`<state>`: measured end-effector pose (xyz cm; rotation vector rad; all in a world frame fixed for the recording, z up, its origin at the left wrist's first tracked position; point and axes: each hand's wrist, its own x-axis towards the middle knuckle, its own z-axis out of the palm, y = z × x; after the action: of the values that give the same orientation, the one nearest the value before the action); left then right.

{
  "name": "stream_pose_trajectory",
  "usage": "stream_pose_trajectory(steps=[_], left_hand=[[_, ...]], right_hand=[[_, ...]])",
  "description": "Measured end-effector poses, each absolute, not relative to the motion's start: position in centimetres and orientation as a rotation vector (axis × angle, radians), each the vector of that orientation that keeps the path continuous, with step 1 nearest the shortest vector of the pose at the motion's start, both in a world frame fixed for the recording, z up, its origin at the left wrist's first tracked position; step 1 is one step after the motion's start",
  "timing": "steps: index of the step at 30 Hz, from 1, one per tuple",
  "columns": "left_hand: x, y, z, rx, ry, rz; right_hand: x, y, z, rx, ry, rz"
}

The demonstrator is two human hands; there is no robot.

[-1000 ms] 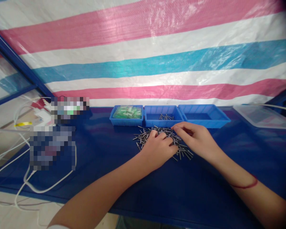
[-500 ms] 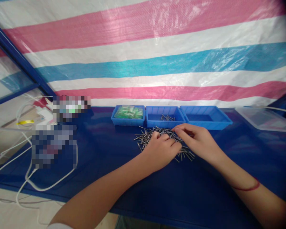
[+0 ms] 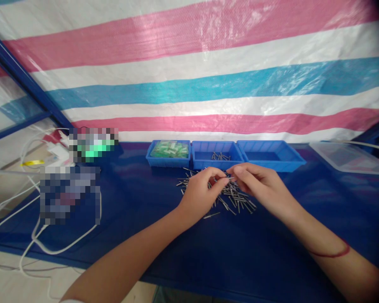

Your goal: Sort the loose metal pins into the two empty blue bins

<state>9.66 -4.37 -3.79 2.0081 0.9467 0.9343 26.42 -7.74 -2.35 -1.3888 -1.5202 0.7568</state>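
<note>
A loose pile of thin metal pins (image 3: 233,198), like nails or screws, lies on the blue table below both hands. My left hand (image 3: 199,191) is closed just above the pile, pinching one nail-like metal pin (image 3: 230,178) between thumb and forefinger. The pin points right, toward the fingertips of my right hand (image 3: 261,185). Those fingers are also pinched together, almost touching the left ones; what they hold, if anything, is hidden. One stray pin (image 3: 211,215) lies at the pile's near edge.
Behind the pile stand three blue bins in a row: the left bin (image 3: 169,162) with green-and-clear packets, the middle bin (image 3: 205,162) with several pins, and the right bin (image 3: 271,164). A clear plastic lid (image 3: 347,158) is at the right. White cables (image 3: 55,252) run at the left.
My left hand has risen from the pile and turned, now pinching a pin near my right fingertips. More of the pile's near side shows. My right hand has barely moved.
</note>
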Motion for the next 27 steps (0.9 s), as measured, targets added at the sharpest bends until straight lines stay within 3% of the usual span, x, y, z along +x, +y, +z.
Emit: stream_pose_trajectory(steps=[8, 13, 27], left_hand=[[10.0, -4.2, -4.3, 1.593, 0.846, 1.037], [9.8, -4.4, -4.2, 1.691, 0.817, 0.906], [9.1, -3.9, -3.6, 1.907, 0.921, 0.984]], right_hand=[[25.6, -8.1, -3.3, -1.2, -1.229, 1.057], [26.0, -7.9, -3.4, -1.259, -1.315, 0.861], [26.1, -8.4, -3.1, -1.227, -1.565, 0.617]])
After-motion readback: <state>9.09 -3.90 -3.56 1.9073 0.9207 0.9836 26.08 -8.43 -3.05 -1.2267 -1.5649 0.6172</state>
